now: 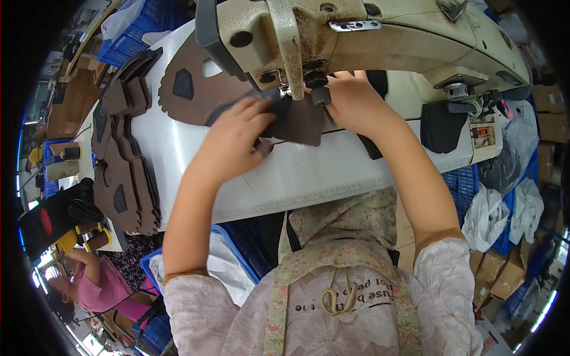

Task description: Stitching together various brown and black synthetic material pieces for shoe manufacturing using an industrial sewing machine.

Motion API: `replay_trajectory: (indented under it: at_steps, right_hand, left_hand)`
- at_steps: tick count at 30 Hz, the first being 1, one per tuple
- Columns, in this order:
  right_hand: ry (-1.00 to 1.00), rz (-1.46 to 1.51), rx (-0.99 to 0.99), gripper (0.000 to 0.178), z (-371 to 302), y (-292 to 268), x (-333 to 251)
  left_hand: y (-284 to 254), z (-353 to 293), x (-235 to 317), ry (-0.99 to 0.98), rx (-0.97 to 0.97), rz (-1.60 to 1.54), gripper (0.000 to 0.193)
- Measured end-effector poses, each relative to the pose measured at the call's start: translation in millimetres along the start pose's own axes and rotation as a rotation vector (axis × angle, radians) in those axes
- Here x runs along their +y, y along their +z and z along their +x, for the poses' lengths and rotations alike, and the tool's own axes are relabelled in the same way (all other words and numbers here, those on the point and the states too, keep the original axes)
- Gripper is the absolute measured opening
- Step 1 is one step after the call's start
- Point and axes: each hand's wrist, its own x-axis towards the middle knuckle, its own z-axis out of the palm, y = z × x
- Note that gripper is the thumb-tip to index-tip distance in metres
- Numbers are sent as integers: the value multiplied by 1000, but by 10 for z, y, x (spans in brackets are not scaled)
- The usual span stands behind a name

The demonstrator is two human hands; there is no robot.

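A cream sewing machine [380, 32] arches over a white table [297, 172]. Under its needle lies a brown shoe-upper piece [303, 121] with a dark patch. My left hand [234, 139] lies flat on the piece's left side, fingers spread and pressing it down. My right hand [353, 101] pinches the piece's right side just beside the presser foot [285, 92]. The part of the piece under the machine head is hidden.
More brown cut pieces [193, 89] lie on the table to the left, and a long stack of them [122, 160] runs along its left edge. Blue crates [475, 184] and white bags [493, 216] stand right. Another person in pink [98, 282] sits at lower left.
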Motion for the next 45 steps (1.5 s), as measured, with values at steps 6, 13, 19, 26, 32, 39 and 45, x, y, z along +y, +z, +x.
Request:
replay_trajectory:
  at_steps: [6, 13, 19, 26, 32, 39, 45]
  right_hand:
    - [-138, -227, 191, 27, -167, -82, -328]
    - [-195, -201, 197, 30, -242, 122, -719]
    - [-89, -197, 154, 25, -263, 122, -745]
    - [-44, -149, 241, 25, -259, 247, -758]
    - [-73, -59, 298, 26, -287, 295, -647]
    - [-146, 81, 252, 30, -301, 287, -383]
    - [-152, 177, 254, 33, -284, 316, -315]
  left_hand:
    - [-60, 47, -215, 145, -75, 331, 75]
    - [104, 102, -276, 267, 42, 618, 63]
    - [252, 49, -18, 164, 33, 778, 51]
    - [306, 86, 6, 137, 163, 371, 56]
    - [362, 79, -85, 205, 226, 443, 59]
    - [356, 64, -143, 251, 217, 484, 59]
    - [368, 65, -88, 194, 186, 494, 58]
